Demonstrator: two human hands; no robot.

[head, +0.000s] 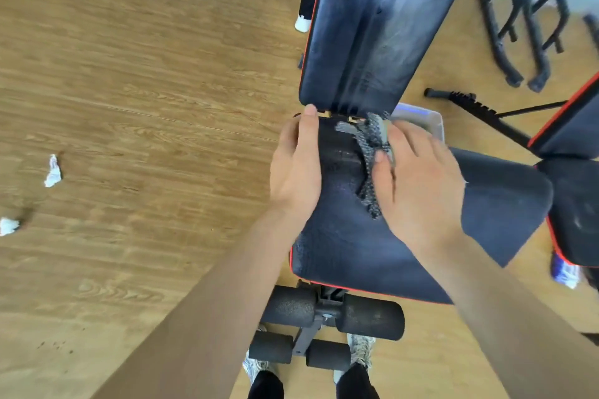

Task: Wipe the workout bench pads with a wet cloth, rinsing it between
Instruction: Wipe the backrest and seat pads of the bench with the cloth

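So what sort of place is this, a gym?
Most likely a small gym or home workout room. There's a black seat pad and raised back pad trimmed in red, foam leg rollers at the foot, a second bench beside it, and black metal frames on the wood-look floor.

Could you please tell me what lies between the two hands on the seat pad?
Head view: from the left hand, bare seat pad, then the grey cloth under the right hand.
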